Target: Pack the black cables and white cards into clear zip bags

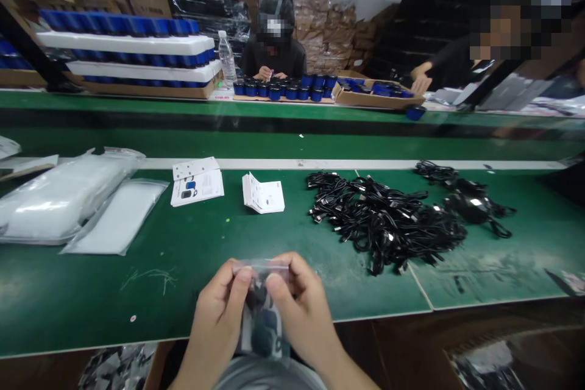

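A packing workshop or small factory line, by the look of it: a long green counter (pixel 192 237) carries a heap of black cables (pixel 388 219), stacks of printed leaflets (pixel 203 189) and plastic-wrapped white packs (pixel 64 201); across from it, a person (pixel 295 60) works behind rows of look-alike blue-and-black units (pixel 274 92), more stand on layered white trays (pixel 132 44), and cardboard boxes (pixel 148 5) are piled behind.

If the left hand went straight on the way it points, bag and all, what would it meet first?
Most likely the folded white leaflets ahead on the green tabletop: the left hand, pinching the clear bag, points forward and slightly right. Its height is unclear, so it might pass over them.
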Demonstrator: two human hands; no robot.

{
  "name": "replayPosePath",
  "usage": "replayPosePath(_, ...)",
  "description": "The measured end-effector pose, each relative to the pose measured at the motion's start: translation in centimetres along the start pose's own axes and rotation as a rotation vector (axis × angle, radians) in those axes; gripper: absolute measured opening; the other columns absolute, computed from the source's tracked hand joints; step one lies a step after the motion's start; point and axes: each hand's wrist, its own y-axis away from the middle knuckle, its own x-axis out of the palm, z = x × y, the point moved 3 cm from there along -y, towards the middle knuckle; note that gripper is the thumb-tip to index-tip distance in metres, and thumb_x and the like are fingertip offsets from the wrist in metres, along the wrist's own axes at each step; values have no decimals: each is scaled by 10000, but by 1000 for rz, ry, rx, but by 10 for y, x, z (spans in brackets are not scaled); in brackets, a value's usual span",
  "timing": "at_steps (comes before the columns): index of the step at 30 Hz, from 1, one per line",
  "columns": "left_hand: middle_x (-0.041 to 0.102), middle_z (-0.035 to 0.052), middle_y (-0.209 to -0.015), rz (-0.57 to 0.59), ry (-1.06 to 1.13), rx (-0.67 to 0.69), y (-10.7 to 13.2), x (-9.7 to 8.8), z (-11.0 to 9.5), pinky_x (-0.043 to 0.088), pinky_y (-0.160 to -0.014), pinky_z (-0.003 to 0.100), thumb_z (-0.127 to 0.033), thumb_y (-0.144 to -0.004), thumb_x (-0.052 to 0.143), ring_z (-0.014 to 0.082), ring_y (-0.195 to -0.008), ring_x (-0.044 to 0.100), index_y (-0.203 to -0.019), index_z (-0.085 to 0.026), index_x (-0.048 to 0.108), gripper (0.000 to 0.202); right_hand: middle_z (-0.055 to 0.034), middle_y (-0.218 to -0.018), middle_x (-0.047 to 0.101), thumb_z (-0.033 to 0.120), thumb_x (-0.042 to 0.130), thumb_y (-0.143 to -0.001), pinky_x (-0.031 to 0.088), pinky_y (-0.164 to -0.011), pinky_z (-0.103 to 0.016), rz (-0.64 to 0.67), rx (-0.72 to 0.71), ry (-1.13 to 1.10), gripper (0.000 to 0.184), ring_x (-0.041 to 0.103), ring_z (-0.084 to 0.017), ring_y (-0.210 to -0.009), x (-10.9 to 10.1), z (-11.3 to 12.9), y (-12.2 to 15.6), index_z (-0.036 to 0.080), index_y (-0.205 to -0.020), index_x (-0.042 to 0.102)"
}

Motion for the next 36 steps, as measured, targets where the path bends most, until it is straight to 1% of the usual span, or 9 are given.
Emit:
replayPosePath(4, 541, -44, -590, -188, -30, 103, 6, 6, 0, 434, -487, 182, -350, -896, 397, 116, -519, 534, -717, -213, 508, 251, 6, -657, 610, 280, 505, -868, 414, -554, -212, 16, -144, 199, 147, 561, -124, -581, 12, -5, 8, 188, -789, 587)
replayPosePath(8, 513, -52, -575, -218, -22, 136, 10, 10, -3, 417, -483, 182, -344, -886, 412, 109, -499, 516, -671, -225, 455, 249, -1, -625, 619, 255, 451, -891, 398, -518, -215, 1, -195, 253, 204, 581, -129, -549, 14, -8, 10, 195, -718, 541)
replayPosePath(11, 491, -59, -574, -224, -13, 139, 11, 6, -6, 383, -464, 180, -345, -886, 414, 98, -476, 471, -645, -225, 441, 270, 14, -630, 579, 259, 452, -895, 385, -517, -215, 13, -200, 222, 172, 542, -120, -547, 11, -7, 9, 199, -751, 525)
replayPosePath(17, 462, -55, -599, -24, 48, 85, 8, -4, -8, 351, -465, 182, -353, -881, 445, 92, -498, 428, -682, -207, 526, 260, 28, -679, 458, 257, 470, -892, 366, -548, -213, 23, -145, 111, 170, 443, -108, -594, -3, 8, 3, 196, -733, 478)
replayPosePath(21, 476, -47, -668, 6, 237, -90, 9, -7, -4, 333, -463, 179, -405, -838, 519, 86, -543, 432, -689, -209, 525, 246, 30, -656, 442, 257, 515, -860, 352, -543, -220, 25, -110, 50, 200, 423, -110, -587, -5, 11, 1, 187, -676, 479)
replayPosePath(23, 466, -48, -659, 11, 256, -120, 9, -7, -5, 314, -453, 180, -402, -822, 543, 84, -544, 427, -681, -208, 530, 240, 25, -653, 453, 246, 525, -850, 358, -557, -227, 20, -122, 48, 205, 431, -115, -598, -5, 12, 0, 183, -658, 487)
replayPosePath(29, 481, -50, -649, 37, 220, -104, 9, -8, -5, 315, -452, 173, -372, -817, 554, 72, -531, 429, -662, -204, 553, 228, 14, -645, 503, 210, 529, -840, 371, -573, -231, 54, -147, 112, 188, 470, -122, -608, -5, 14, 2, 174, -656, 530)
replayPosePath(33, 503, -49, -624, 110, 138, -23, 7, -5, -2, 347, -436, 158, -353, -825, 549, 66, -494, 437, -674, -199, 591, 220, 15, -633, 533, 183, 552, -826, 387, -579, -222, 71, -172, 173, 172, 503, -119, -607, -3, 17, 4, 168, -654, 565)
replayPosePath(36, 523, -55, -609, 92, 89, 33, 7, -7, -1, 363, -411, 137, -323, -816, 566, 58, -464, 462, -659, -198, 586, 202, 5, -628, 568, 177, 578, -812, 406, -584, -219, 58, -171, 191, 172, 534, -123, -606, -5, 19, 3, 160, -642, 601)
